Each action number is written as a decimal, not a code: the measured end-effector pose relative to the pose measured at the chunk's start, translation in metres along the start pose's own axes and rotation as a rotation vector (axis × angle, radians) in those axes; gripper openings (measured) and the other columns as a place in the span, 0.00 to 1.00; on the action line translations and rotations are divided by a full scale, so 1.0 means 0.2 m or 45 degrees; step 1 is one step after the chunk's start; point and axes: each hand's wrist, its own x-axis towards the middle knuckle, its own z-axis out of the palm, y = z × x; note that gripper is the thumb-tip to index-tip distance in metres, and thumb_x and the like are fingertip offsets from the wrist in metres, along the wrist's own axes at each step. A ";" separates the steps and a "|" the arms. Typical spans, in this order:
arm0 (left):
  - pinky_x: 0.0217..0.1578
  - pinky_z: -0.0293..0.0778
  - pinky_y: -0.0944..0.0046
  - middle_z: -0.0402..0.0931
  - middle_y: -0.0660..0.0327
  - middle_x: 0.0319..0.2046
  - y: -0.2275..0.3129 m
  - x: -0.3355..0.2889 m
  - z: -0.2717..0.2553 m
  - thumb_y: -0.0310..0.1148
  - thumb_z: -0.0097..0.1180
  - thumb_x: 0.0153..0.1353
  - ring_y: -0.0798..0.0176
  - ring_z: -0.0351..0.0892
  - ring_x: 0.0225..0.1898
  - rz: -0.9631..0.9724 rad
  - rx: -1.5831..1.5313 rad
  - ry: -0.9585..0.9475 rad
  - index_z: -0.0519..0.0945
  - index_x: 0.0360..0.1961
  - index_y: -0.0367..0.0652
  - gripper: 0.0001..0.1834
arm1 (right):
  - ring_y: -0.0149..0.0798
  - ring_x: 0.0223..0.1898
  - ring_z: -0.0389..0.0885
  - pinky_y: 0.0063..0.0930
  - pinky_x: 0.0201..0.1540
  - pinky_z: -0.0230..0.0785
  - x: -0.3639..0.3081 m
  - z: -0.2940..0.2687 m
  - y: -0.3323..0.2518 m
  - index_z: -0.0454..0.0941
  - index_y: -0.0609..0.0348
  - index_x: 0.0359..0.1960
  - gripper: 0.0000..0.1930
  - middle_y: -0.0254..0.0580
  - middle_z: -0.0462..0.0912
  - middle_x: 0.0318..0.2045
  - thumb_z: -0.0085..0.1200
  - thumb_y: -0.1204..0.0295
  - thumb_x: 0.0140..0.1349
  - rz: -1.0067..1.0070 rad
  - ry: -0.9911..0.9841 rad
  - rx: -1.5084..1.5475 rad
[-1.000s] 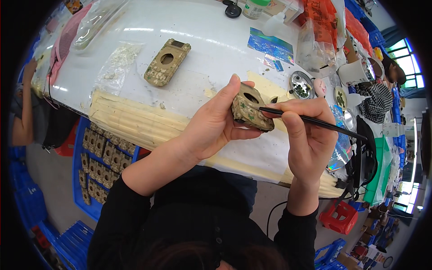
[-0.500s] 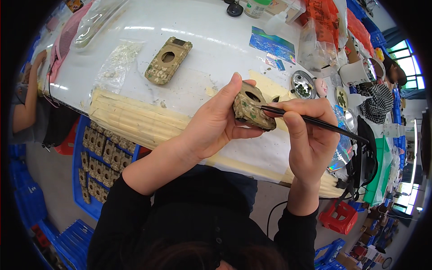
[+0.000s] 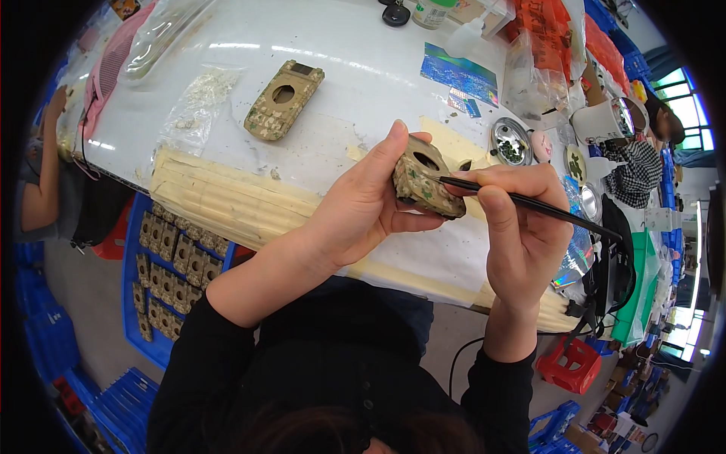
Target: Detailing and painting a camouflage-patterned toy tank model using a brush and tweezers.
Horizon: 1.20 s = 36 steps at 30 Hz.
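My left hand (image 3: 363, 193) grips a model tank hull (image 3: 427, 178) by its sides, thumb at the top edge and fingers below. The hull is tan with green and brown camouflage patches and has a round hole in its upper face. In my right hand (image 3: 525, 219) is a pair of slim black tweezers (image 3: 541, 204), pinched between thumb and fingers. Their fine tip meets or nearly meets the hull beside the hole; whether anything sits in the tip is too small to tell. A second camouflaged hull (image 3: 283, 100) lies on the white table, further off to the left.
A round metal dish (image 3: 512, 141) with small dark green pieces stands right of my hands. Yellowish tape strips (image 3: 227, 198) cover the table's front edge. A blue crate (image 3: 155, 352) of similar hulls is at lower left. Bags and bottles crowd the far right; another person's arm (image 3: 45, 151) shows at left.
Hardly anything differs. The hull and the tweezers have shifted very slightly in my hands, and the other person's arm at the left has moved a little.
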 end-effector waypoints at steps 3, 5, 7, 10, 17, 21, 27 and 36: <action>0.33 0.82 0.68 0.74 0.60 0.42 0.00 0.00 0.00 0.59 0.33 0.65 0.65 0.81 0.38 0.003 0.002 -0.007 0.64 0.57 0.46 0.31 | 0.29 0.32 0.74 0.19 0.36 0.65 0.00 0.00 0.00 0.76 0.65 0.32 0.04 0.38 0.80 0.31 0.58 0.79 0.55 0.012 0.009 0.007; 0.33 0.82 0.68 0.74 0.60 0.42 0.00 0.00 -0.01 0.59 0.33 0.65 0.65 0.81 0.38 0.004 0.002 -0.015 0.64 0.57 0.46 0.31 | 0.29 0.32 0.74 0.19 0.36 0.65 0.00 0.00 0.00 0.76 0.65 0.32 0.04 0.38 0.80 0.31 0.58 0.79 0.55 0.004 0.007 0.005; 0.33 0.82 0.68 0.74 0.60 0.42 0.00 0.00 -0.01 0.59 0.33 0.65 0.65 0.81 0.38 0.006 0.003 -0.025 0.64 0.57 0.46 0.31 | 0.29 0.32 0.74 0.19 0.37 0.65 0.00 0.00 0.00 0.76 0.65 0.32 0.04 0.38 0.80 0.31 0.58 0.79 0.55 -0.006 0.002 -0.001; 0.33 0.82 0.68 0.74 0.60 0.42 0.00 0.00 0.00 0.59 0.33 0.65 0.64 0.81 0.37 0.002 0.004 -0.011 0.64 0.57 0.46 0.31 | 0.28 0.32 0.74 0.19 0.37 0.65 0.00 0.00 0.00 0.76 0.65 0.32 0.04 0.38 0.80 0.31 0.58 0.79 0.56 -0.012 0.001 -0.002; 0.33 0.82 0.68 0.74 0.60 0.42 0.00 0.00 0.00 0.59 0.33 0.65 0.64 0.81 0.37 -0.003 0.008 0.009 0.63 0.57 0.46 0.31 | 0.28 0.32 0.74 0.19 0.36 0.65 -0.01 0.00 0.00 0.76 0.65 0.32 0.04 0.38 0.79 0.31 0.58 0.80 0.56 0.009 0.013 0.038; 0.33 0.82 0.68 0.74 0.60 0.42 0.00 0.00 0.00 0.59 0.33 0.65 0.64 0.81 0.37 0.006 0.016 0.012 0.63 0.57 0.46 0.31 | 0.28 0.32 0.74 0.19 0.36 0.65 0.00 0.00 0.00 0.76 0.65 0.32 0.04 0.38 0.79 0.31 0.58 0.80 0.55 -0.014 0.002 -0.009; 0.32 0.82 0.69 0.74 0.60 0.42 0.00 0.00 0.00 0.59 0.33 0.65 0.64 0.81 0.38 0.008 0.029 0.018 0.64 0.57 0.46 0.31 | 0.28 0.31 0.74 0.18 0.35 0.65 0.00 0.00 0.00 0.76 0.65 0.32 0.04 0.38 0.79 0.30 0.58 0.80 0.55 -0.012 0.009 0.011; 0.32 0.82 0.69 0.74 0.60 0.42 0.00 0.00 0.01 0.59 0.33 0.65 0.64 0.81 0.37 0.014 0.033 0.024 0.64 0.56 0.45 0.31 | 0.28 0.32 0.74 0.19 0.36 0.65 0.00 0.00 0.01 0.76 0.65 0.32 0.04 0.38 0.79 0.31 0.57 0.80 0.56 -0.035 -0.011 -0.009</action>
